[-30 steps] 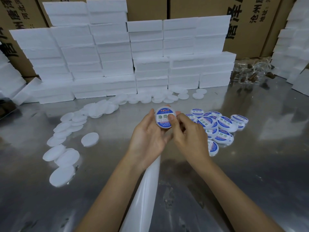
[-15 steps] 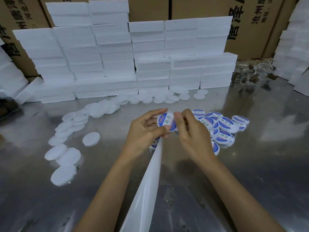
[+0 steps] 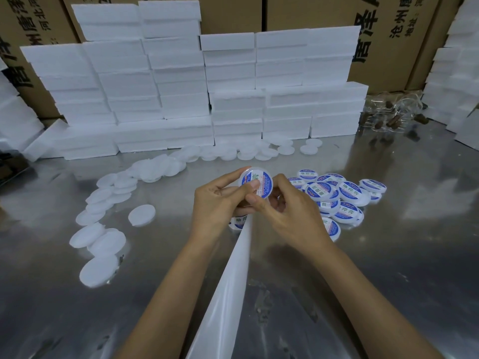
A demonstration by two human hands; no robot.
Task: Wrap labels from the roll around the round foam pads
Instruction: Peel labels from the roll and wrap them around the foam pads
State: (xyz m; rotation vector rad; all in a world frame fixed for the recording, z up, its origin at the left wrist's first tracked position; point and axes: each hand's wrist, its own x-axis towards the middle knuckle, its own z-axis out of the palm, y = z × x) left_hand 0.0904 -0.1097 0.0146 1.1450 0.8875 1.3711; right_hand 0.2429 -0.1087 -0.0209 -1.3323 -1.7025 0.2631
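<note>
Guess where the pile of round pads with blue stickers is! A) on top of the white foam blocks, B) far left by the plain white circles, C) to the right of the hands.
C: the labelled pads lie heaped on the metal table just right of the right hand, while the plain pads trail off to the left.

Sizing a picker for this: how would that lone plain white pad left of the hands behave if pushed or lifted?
The pad is probably very light, being foam. It lies flat, so a push should slide it across the shiny table, not roll it. Edges likely dent under a hard pinch.
</note>
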